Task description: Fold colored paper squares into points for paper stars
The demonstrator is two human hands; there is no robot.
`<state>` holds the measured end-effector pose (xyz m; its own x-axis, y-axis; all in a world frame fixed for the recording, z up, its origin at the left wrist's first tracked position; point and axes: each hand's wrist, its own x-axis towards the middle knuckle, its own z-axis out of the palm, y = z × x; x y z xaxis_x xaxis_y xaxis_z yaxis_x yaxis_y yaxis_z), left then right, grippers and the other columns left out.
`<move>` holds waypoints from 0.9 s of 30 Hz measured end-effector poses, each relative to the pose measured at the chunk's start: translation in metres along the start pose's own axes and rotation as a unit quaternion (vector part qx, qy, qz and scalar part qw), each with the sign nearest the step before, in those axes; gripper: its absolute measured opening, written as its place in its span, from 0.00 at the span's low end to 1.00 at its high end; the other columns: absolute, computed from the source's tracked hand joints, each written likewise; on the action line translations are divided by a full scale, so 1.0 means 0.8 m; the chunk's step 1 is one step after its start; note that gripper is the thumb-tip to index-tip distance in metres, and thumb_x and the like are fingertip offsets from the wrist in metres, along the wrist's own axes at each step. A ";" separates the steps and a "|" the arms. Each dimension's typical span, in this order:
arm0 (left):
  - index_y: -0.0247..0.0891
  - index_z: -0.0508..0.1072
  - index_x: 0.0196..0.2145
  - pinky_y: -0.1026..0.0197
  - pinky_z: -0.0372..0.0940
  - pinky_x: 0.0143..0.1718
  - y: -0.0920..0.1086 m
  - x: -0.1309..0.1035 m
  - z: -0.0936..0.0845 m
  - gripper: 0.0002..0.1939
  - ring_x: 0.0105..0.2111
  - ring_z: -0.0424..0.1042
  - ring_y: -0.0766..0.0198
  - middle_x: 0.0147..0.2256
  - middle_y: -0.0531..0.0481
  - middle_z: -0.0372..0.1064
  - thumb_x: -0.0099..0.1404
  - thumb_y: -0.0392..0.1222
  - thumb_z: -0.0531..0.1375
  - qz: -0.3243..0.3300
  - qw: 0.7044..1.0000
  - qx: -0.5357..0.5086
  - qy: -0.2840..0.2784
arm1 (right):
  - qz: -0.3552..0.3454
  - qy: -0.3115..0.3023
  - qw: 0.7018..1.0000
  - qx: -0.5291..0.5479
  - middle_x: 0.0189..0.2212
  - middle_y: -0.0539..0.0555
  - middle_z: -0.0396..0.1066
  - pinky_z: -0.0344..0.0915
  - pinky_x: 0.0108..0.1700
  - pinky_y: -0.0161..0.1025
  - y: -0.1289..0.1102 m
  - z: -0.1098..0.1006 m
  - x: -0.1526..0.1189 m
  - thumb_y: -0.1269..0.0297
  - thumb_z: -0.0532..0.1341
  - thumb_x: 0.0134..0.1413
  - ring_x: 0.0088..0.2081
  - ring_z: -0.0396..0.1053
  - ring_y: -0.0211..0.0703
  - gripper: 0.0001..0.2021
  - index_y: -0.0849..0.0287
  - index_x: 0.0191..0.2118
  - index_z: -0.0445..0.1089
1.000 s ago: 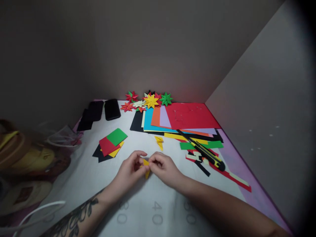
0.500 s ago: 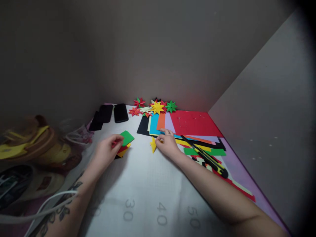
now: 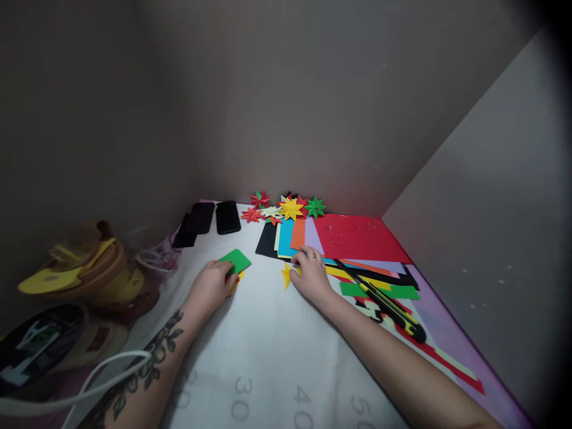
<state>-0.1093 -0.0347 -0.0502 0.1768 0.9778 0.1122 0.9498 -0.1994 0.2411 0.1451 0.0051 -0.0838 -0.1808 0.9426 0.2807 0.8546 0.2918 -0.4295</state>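
My left hand (image 3: 214,281) is closed over the left side of a small stack, with thumb and fingers on a green paper square (image 3: 238,261). Yellow paper (image 3: 239,281) shows from beneath the green one, partly covered by my thumb. My right hand (image 3: 311,275) has its fingers curled, thumb and forefinger at the edge of a small pointed yellow folded paper piece (image 3: 286,276) just above the white mat. The fingertips hide that piece's right side.
Folded paper stars (image 3: 291,208) cluster by the wall, left of a red sheet (image 3: 357,235). A black and yellow utility knife (image 3: 393,310) lies across paper strips at right. Black phone (image 3: 228,217) at back left; pots (image 3: 89,268) and a white cable (image 3: 111,357) at left.
My left hand has come down onto the stack, its thumb now at the green square's edge. My right hand stays by the yellow piece. The whole view has shifted slightly.
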 end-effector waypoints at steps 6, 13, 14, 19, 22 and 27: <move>0.36 0.74 0.32 0.61 0.58 0.34 -0.002 0.002 0.001 0.13 0.34 0.69 0.57 0.31 0.43 0.73 0.63 0.40 0.51 -0.019 1.000 -0.007 -0.006 | -0.106 0.025 0.991 0.079 0.53 0.59 0.59 0.54 0.57 0.57 -0.006 -0.025 -0.047 0.72 0.57 0.50 0.58 0.51 0.55 0.07 0.56 0.37 0.66; 0.36 0.73 0.29 0.60 0.59 0.36 0.006 -0.004 -0.005 0.12 0.34 0.70 0.57 0.31 0.44 0.73 0.63 0.41 0.52 -0.072 0.990 -0.056 0.105 | -0.209 0.001 0.968 0.140 0.52 0.59 0.58 0.58 0.55 0.56 -0.016 -0.042 -0.107 0.75 0.56 0.50 0.57 0.52 0.55 0.09 0.57 0.38 0.65; 0.36 0.73 0.33 0.60 0.60 0.39 0.014 -0.006 -0.006 0.11 0.38 0.69 0.57 0.35 0.44 0.73 0.63 0.42 0.52 -0.063 0.981 -0.106 0.150 | -0.216 0.006 0.965 0.149 0.50 0.59 0.59 0.58 0.55 0.56 -0.015 -0.041 -0.109 0.76 0.56 0.50 0.56 0.53 0.55 0.10 0.57 0.38 0.65; 0.37 0.67 0.25 0.67 0.58 0.24 0.075 -0.023 0.007 0.11 0.21 0.65 0.67 0.21 0.55 0.67 0.54 0.47 0.62 -0.191 0.821 -0.537 0.030 | -0.200 0.033 0.961 0.188 0.39 0.57 0.63 0.66 0.44 0.48 -0.006 -0.037 -0.102 0.75 0.56 0.53 0.43 0.62 0.47 0.20 0.55 0.52 0.61; 0.37 0.63 0.24 0.70 0.58 0.24 0.108 -0.035 0.024 0.15 0.20 0.63 0.72 0.18 0.58 0.64 0.50 0.44 0.67 -0.240 0.688 -0.680 -0.080 | -0.218 0.063 0.962 0.154 0.36 0.55 0.62 0.67 0.41 0.45 -0.003 -0.037 -0.101 0.77 0.55 0.53 0.38 0.61 0.45 0.23 0.52 0.54 0.61; 0.35 0.63 0.26 0.70 0.63 0.31 0.129 -0.048 0.033 0.15 0.25 0.67 0.73 0.24 0.56 0.68 0.50 0.38 0.68 -0.265 0.586 -0.750 -0.151 | -0.265 0.115 0.949 0.129 0.31 0.52 0.61 0.66 0.38 0.42 -0.005 -0.046 -0.103 0.76 0.59 0.52 0.35 0.61 0.42 0.15 0.53 0.44 0.69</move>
<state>-0.0114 -0.0910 -0.0552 0.2116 0.8497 -0.4829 -0.3653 0.5271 0.7673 0.1746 -0.0797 -0.0736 -0.4154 0.6008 0.6830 0.5207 0.7727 -0.3631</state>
